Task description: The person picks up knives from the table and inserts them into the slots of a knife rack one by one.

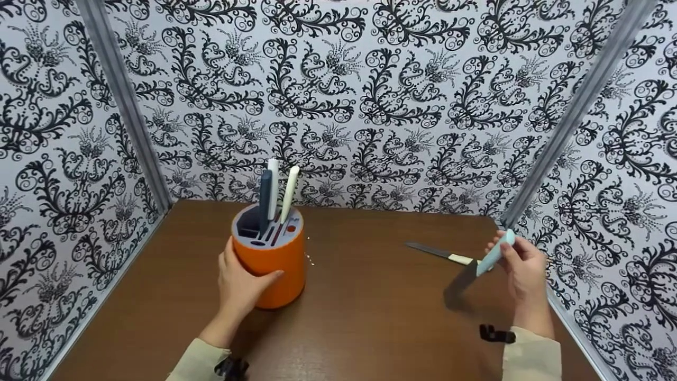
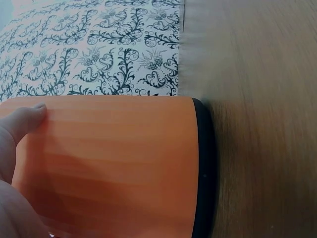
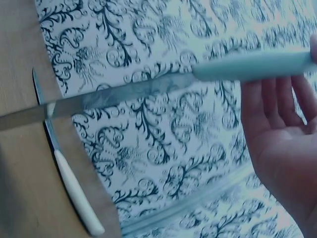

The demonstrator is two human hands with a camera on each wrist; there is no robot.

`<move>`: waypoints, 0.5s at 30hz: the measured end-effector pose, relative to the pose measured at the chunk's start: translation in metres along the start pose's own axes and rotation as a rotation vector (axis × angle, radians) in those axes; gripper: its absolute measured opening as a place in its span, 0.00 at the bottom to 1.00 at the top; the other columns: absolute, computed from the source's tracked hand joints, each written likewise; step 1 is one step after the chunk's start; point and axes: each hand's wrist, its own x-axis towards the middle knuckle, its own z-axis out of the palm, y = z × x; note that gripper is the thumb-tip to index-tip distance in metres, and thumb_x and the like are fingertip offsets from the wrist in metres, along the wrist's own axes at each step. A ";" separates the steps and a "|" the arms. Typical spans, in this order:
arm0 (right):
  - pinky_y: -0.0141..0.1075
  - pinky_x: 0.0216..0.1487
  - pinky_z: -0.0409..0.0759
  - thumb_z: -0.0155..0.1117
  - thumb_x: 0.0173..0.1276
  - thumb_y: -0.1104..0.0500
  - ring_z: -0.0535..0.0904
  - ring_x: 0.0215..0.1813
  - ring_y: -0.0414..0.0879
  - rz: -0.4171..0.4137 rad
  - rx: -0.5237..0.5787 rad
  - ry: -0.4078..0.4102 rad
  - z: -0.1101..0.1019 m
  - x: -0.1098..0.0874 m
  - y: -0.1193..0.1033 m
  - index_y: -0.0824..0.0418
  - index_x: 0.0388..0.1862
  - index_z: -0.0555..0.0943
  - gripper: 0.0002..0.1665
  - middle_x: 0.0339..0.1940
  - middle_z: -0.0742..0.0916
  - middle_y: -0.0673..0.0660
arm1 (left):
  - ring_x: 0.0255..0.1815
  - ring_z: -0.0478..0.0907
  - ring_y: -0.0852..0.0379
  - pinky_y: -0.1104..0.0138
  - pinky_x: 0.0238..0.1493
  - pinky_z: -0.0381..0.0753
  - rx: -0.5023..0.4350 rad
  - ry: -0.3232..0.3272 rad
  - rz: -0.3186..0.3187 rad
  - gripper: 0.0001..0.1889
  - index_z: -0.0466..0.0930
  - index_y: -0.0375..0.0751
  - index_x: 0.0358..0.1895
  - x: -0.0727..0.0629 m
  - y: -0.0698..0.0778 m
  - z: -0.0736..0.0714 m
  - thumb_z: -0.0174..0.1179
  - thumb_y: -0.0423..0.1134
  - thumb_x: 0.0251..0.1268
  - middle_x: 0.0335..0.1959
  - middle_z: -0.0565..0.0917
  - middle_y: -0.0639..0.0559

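- Well, the right hand (image 1: 523,267) pinches the pale blue handle (image 1: 492,259) of a knife, thumb on one side and fingers on the other.
- That knife is off to the right, in the air, with its wide blade (image 1: 461,283) slanting down and left. I can't tell if the tip touches the table (image 1: 370,307).
- The knife looks stiff and probably not heavy. The handle looks smooth, so it might slip a bit. The blade could be sharp, so the handle is the safe part to hold.
- The left hand (image 1: 240,278) is wrapped round the side of the orange knife block (image 1: 288,275), with the thumb across its front. Some fingers are hidden behind it.
- The knife block stands upright on the table. It seems hard and is likely heavier than one knife, so a wide grip round its side makes sense.
- Three handles stick up from its top: a dark blue one (image 1: 265,203), a white one (image 1: 273,188) and a cream one (image 1: 289,196).
- A thin knife with a whitish handle (image 1: 461,259) lies on the table, near the right hand.
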 end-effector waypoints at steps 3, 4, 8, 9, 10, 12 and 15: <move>0.38 0.50 0.90 0.55 0.77 0.77 0.92 0.40 0.48 0.019 -0.039 0.027 0.011 -0.001 -0.002 0.68 0.51 0.88 0.17 0.40 0.92 0.58 | 0.69 0.69 0.34 0.38 0.73 0.70 0.002 -0.005 -0.005 0.74 0.48 0.47 0.87 0.000 0.000 0.000 0.88 0.61 0.37 0.75 0.64 0.36; 0.38 0.49 0.90 0.55 0.77 0.77 0.92 0.39 0.47 0.022 -0.047 0.028 0.014 -0.002 -0.003 0.68 0.51 0.89 0.17 0.39 0.92 0.58 | 0.69 0.69 0.34 0.38 0.73 0.70 0.002 -0.006 -0.004 0.74 0.48 0.47 0.87 -0.001 0.001 0.000 0.88 0.61 0.37 0.75 0.63 0.36; 0.37 0.48 0.90 0.55 0.76 0.79 0.92 0.38 0.46 0.005 -0.061 -0.008 0.024 -0.005 -0.009 0.68 0.51 0.88 0.18 0.38 0.92 0.58 | 0.69 0.69 0.34 0.38 0.73 0.70 0.000 -0.006 0.001 0.73 0.47 0.47 0.87 0.000 0.000 0.001 0.88 0.60 0.38 0.76 0.63 0.36; 0.38 0.48 0.90 0.55 0.75 0.80 0.92 0.38 0.45 -0.005 -0.068 -0.024 0.026 -0.006 -0.010 0.68 0.50 0.88 0.18 0.38 0.92 0.57 | 0.69 0.69 0.34 0.38 0.73 0.69 -0.001 -0.005 0.001 0.73 0.47 0.47 0.87 0.000 0.000 0.001 0.88 0.60 0.38 0.76 0.63 0.36; 0.37 0.48 0.90 0.55 0.75 0.81 0.92 0.38 0.45 -0.016 -0.078 -0.042 0.029 -0.006 -0.011 0.69 0.50 0.88 0.18 0.38 0.92 0.57 | 0.69 0.69 0.34 0.38 0.73 0.69 -0.002 -0.005 0.001 0.73 0.47 0.47 0.87 0.000 0.000 0.002 0.88 0.61 0.38 0.76 0.63 0.36; 0.37 0.47 0.90 0.54 0.74 0.82 0.92 0.38 0.44 -0.034 -0.099 -0.082 0.035 -0.006 -0.012 0.71 0.49 0.88 0.18 0.37 0.92 0.57 | 0.69 0.69 0.34 0.38 0.73 0.69 -0.001 -0.005 -0.001 0.74 0.47 0.47 0.87 0.000 0.000 0.001 0.88 0.60 0.38 0.76 0.63 0.35; 0.36 0.46 0.90 0.55 0.72 0.83 0.92 0.38 0.43 -0.035 -0.144 -0.126 0.046 -0.007 -0.011 0.70 0.48 0.88 0.18 0.37 0.92 0.55 | 0.70 0.69 0.34 0.38 0.74 0.69 0.015 -0.019 -0.008 0.74 0.46 0.46 0.87 0.000 0.002 -0.001 0.87 0.61 0.39 0.76 0.63 0.35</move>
